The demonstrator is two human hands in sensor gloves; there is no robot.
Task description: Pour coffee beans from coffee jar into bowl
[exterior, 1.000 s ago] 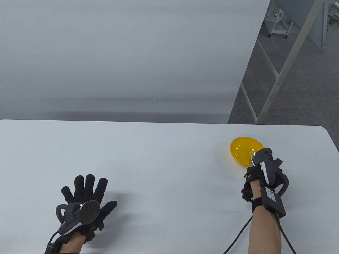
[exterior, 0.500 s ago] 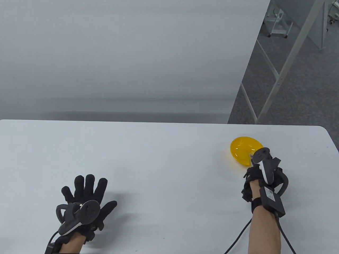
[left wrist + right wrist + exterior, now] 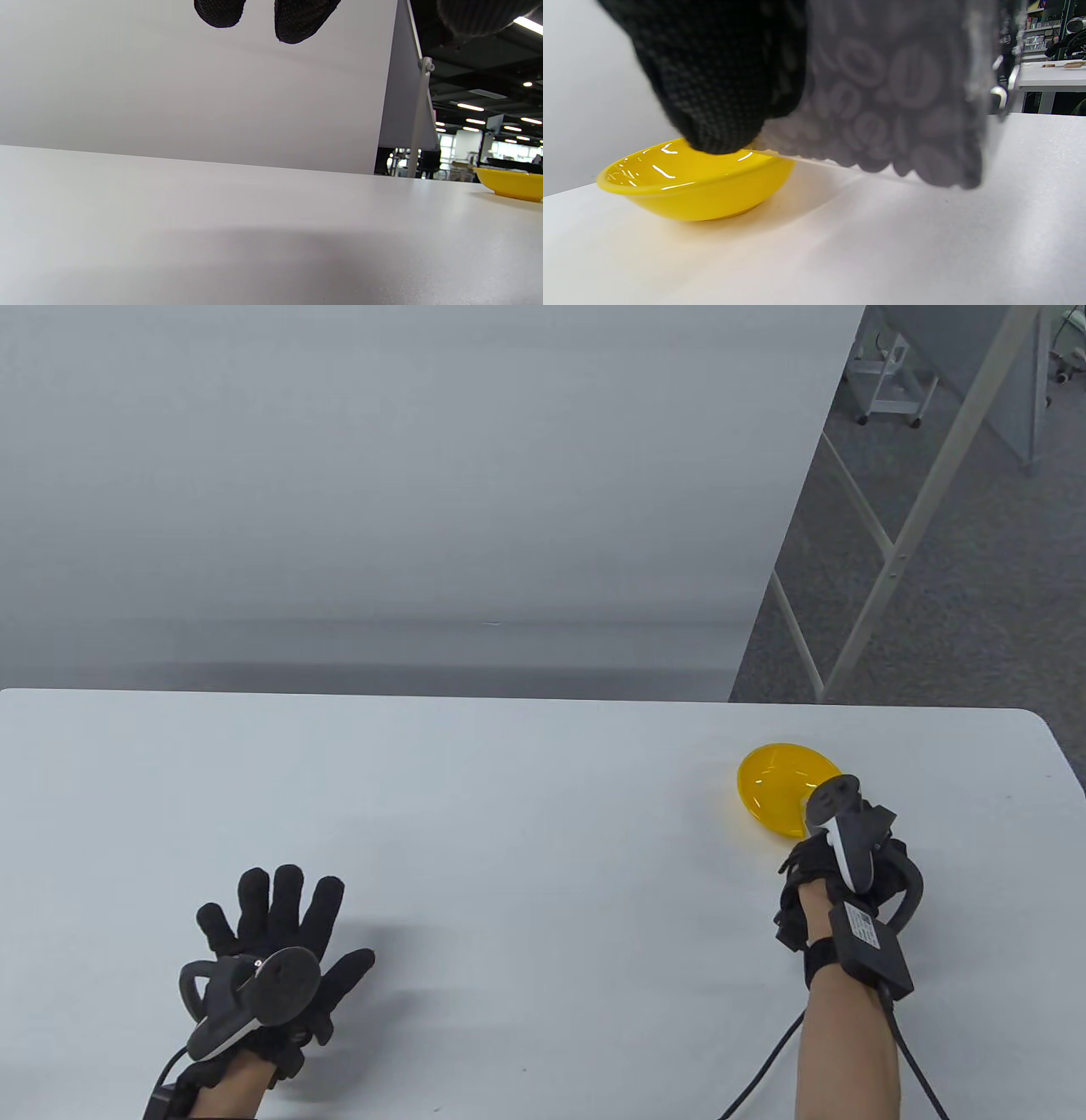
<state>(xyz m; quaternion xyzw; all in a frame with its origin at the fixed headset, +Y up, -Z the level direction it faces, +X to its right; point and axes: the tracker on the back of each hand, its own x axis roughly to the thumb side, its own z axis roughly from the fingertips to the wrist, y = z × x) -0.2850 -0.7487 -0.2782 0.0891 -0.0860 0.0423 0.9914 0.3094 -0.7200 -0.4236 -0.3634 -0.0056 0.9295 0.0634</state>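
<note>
A yellow bowl stands on the white table at the right; it also shows in the right wrist view and at the left wrist view's right edge. My right hand grips a clear coffee jar full of beans, held tilted just above the table beside the bowl's near rim. In the table view the jar is hidden behind the hand and tracker. My left hand rests flat on the table at the left, fingers spread, holding nothing.
A white partition stands behind the table's far edge. The table's right edge lies close to the bowl. A cable runs from my right wrist across the table's near part.
My right hand has shifted slightly toward the bowl and rotated a little. The left hand has not moved.
</note>
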